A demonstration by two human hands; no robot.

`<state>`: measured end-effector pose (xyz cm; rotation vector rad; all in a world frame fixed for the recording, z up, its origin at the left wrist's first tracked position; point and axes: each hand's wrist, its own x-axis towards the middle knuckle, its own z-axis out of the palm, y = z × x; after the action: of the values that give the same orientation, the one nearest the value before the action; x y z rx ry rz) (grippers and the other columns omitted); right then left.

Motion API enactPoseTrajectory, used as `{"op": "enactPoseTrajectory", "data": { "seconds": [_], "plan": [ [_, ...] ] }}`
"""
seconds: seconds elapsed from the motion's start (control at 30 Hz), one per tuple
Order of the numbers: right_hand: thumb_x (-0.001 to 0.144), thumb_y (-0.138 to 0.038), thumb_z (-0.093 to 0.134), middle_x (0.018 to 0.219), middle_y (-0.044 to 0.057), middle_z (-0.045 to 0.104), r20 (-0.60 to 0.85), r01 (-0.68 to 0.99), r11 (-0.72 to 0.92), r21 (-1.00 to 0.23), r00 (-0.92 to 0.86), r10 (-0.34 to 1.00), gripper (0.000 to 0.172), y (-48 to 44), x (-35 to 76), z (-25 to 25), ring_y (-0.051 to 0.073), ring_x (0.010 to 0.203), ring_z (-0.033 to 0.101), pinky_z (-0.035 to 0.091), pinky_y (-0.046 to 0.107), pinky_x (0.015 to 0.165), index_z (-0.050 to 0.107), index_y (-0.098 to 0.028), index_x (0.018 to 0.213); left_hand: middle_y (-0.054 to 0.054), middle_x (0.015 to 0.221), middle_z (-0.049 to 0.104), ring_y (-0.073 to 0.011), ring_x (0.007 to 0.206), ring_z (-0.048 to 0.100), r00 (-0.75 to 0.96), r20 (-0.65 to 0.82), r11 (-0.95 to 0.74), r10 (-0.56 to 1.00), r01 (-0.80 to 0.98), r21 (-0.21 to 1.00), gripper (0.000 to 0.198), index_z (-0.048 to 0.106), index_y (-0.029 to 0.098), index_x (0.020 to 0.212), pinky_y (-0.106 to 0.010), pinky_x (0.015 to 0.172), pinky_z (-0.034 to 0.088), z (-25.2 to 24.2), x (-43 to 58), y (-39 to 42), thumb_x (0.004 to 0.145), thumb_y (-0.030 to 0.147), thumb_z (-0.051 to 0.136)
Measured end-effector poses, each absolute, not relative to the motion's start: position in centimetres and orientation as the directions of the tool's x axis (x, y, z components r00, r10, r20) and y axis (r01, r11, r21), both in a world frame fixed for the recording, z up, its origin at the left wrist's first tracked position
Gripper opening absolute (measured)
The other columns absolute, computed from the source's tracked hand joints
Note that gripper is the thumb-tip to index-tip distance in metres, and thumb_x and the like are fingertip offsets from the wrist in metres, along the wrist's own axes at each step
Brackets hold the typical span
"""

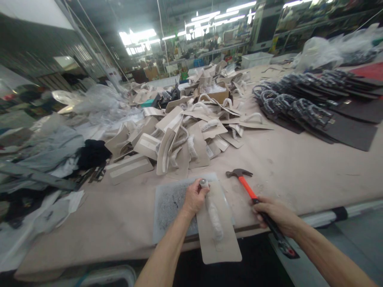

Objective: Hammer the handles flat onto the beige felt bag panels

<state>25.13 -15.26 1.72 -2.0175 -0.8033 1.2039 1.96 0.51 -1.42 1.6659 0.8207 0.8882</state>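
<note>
My left hand [194, 196] pinches a short whitish cylinder with a round metal top [204, 183], upright at the far end of a beige bag panel [229, 239]. A handle wrapped in white film [214, 218] runs along this panel, whose near end juts past the table edge. Under the panel's far part lies a translucent, scuffed grey board [167, 203]. My right hand [277, 215] is closed around the black grip of a claw hammer [247, 186] with an orange shaft. The hammer's head is over the table, right of the panel and apart from the cylinder.
A heap of beige panels with wrapped handles [191, 135] spreads across the table [293, 167] ahead. Dark panels with film-wrapped handles [323, 107] are stacked at right. Clear plastic bags [101, 99] and dark cloth [92, 154] lie at left.
</note>
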Motion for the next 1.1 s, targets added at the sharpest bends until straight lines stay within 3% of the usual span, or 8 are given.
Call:
{"op": "enactPoseTrajectory", "data": {
  "seconds": [0.07, 0.13, 0.27, 0.43, 0.57, 0.77, 0.93, 1.1],
  "plan": [
    [0.079, -0.027, 0.048, 0.062, -0.007, 0.041, -0.664, -0.2, -0.634, -0.747, 0.262, 0.7, 0.01, -14.8, 23.7, 2.6, 0.009, 0.045, 0.037, 0.034, 0.022, 0.044, 0.049, -0.02, 0.087, -0.003, 0.082, 0.07, -0.0185, 0.076, 0.063, 0.526, 0.184, -0.277, 0.83, 0.103, 0.955, 0.013, 0.066, 0.018, 0.089, -0.026, 0.071, 0.046, -1.1, 1.8, 0.6, 0.079, 0.023, 0.061],
    [0.086, -0.037, 0.047, 0.062, -0.009, 0.037, -0.678, -0.29, -0.614, -0.734, 0.269, 0.684, 0.015, -14.5, 22.3, 3.7, 0.008, 0.042, 0.03, 0.029, 0.021, 0.04, 0.045, -0.022, 0.086, -0.002, 0.08, 0.068, -0.018, 0.074, 0.061, 0.546, 0.194, -0.306, 0.815, 0.122, 0.944, 0.012, 0.066, 0.018, 0.09, -0.026, 0.07, 0.044, -1.1, 1.7, 0.7, 0.079, 0.022, 0.06],
    [0.093, -0.053, 0.038, 0.057, -0.006, 0.042, -0.28, 0.263, -0.426, -0.866, 0.451, 0.848, 0.033, -14.4, 20.7, 6.7, 0.011, 0.043, 0.039, 0.03, 0.024, 0.042, 0.042, -0.025, 0.077, -0.003, 0.081, 0.067, -0.018, 0.074, 0.057, 0.581, 0.22, -0.362, 0.784, 0.14, 0.922, 0.015, 0.066, 0.018, 0.093, -0.027, 0.07, 0.043, -1.4, 1.5, 0.9, 0.08, 0.023, 0.06],
    [0.097, -0.048, 0.034, 0.053, -0.001, 0.048, 0.123, 0.887, -0.174, -0.428, 0.247, 0.961, 0.032, -14.8, 20.7, 8.7, 0.015, 0.044, 0.044, 0.021, 0.029, 0.049, 0.042, -0.024, 0.077, -0.001, 0.076, 0.062, -0.017, 0.07, 0.054, 0.6, 0.233, -0.398, 0.765, 0.156, 0.904, 0.016, 0.066, 0.019, 0.095, -0.027, 0.068, 0.04, -1.5, 1.3, 1.0, 0.081, 0.023, 0.059],
    [0.098, -0.045, 0.032, 0.053, 0.0, 0.05, 0.05, 0.963, -0.112, -0.247, 0.128, 0.99, 0.032, -14.8, 21.1, 10.5, 0.015, 0.042, 0.042, 0.015, 0.031, 0.05, 0.044, -0.024, 0.077, 0.0, 0.072, 0.059, -0.0157, 0.067, 0.051, 0.598, 0.224, -0.38, 0.769, 0.146, 0.913, 0.009, 0.064, 0.018, 0.087, -0.027, 0.066, 0.038, -1.5, 1.2, 0.8, 0.082, 0.023, 0.059],
    [0.101, -0.056, 0.028, 0.051, -0.002, 0.045, 0.484, 0.865, -0.094, -0.493, 0.362, 0.797, 0.04, -15.1, 19.5, 14.0, 0.014, 0.042, 0.043, 0.028, 0.029, 0.049, 0.044, -0.025, 0.081, -0.001, 0.079, 0.061, -0.0168, 0.072, 0.053, 0.61, 0.217, -0.356, 0.762, 0.115, 0.928, 0.012, 0.065, 0.019, 0.091, -0.026, 0.069, 0.039, -1.7, 1.2, 0.9, 0.082, 0.024, 0.058],
    [0.1, -0.044, 0.028, 0.05, 0.0, 0.047, 0.076, 0.95, -0.069, -0.306, 0.097, 0.992, 0.036, -15.4, 19.7, 9.6, 0.015, 0.04, 0.04, 0.016, 0.032, 0.048, 0.045, -0.024, 0.076, 0.001, 0.07, 0.054, -0.015, 0.063, 0.046, 0.607, 0.206, -0.352, 0.767, 0.131, 0.927, 0.009, 0.063, 0.018, 0.087, -0.026, 0.062, 0.034, -2.1, 1.3, 0.9, 0.081, 0.023, 0.059],
    [0.1, -0.04, 0.037, 0.057, -0.001, 0.053, -0.117, 0.95, -0.189, -0.248, 0.164, 0.98, 0.026, -15.2, 21.3, 7.3, 0.017, 0.049, 0.049, 0.018, 0.029, 0.052, 0.049, -0.022, 0.085, 0.001, 0.072, 0.056, -0.0155, 0.066, 0.048, 0.604, 0.21, -0.35, 0.769, 0.123, 0.928, 0.01, 0.065, 0.018, 0.089, -0.027, 0.065, 0.036, -2.1, 1.2, 0.8, 0.082, 0.022, 0.059]
  ]
}}
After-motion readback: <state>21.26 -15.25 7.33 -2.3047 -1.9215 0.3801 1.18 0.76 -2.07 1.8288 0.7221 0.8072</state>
